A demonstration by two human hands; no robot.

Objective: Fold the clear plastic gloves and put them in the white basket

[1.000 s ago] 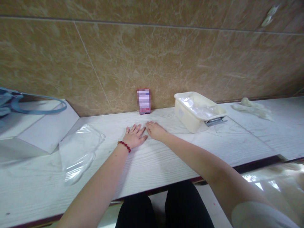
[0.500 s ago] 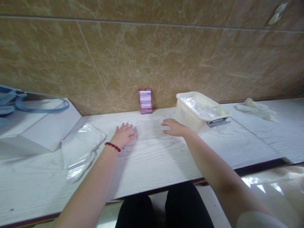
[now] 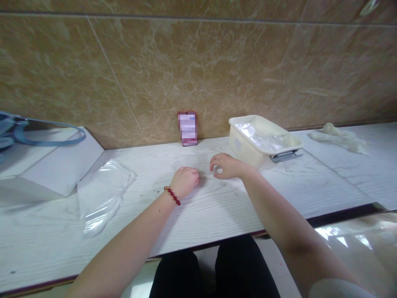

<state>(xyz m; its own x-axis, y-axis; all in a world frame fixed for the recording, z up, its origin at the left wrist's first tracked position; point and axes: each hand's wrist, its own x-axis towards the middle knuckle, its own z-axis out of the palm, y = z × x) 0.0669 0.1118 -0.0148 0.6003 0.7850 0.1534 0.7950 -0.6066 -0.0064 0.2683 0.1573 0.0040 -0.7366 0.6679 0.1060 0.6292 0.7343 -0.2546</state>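
Observation:
A thin clear plastic bag (image 3: 190,160) lies flat on the white wood-grain table (image 3: 217,207), hard to make out against it. My left hand (image 3: 185,180), with a red bead bracelet at the wrist, is curled closed at the bag's near left edge. My right hand (image 3: 223,165) is bent into a pinch at the bag's right edge, close to the cream tray (image 3: 240,145). The two hands are a short gap apart.
A pile of clear bags (image 3: 102,194) lies at left beside a white box (image 3: 52,165) with a blue bag (image 3: 12,132) on it. The tray holds more clear plastic. A small red box (image 3: 187,128) leans on the tiled wall. Crumpled pale material (image 3: 338,134) lies far right.
My hands first slid apart with flat open fingers across the bag. They have since come back toward each other and curled closed on its edges.

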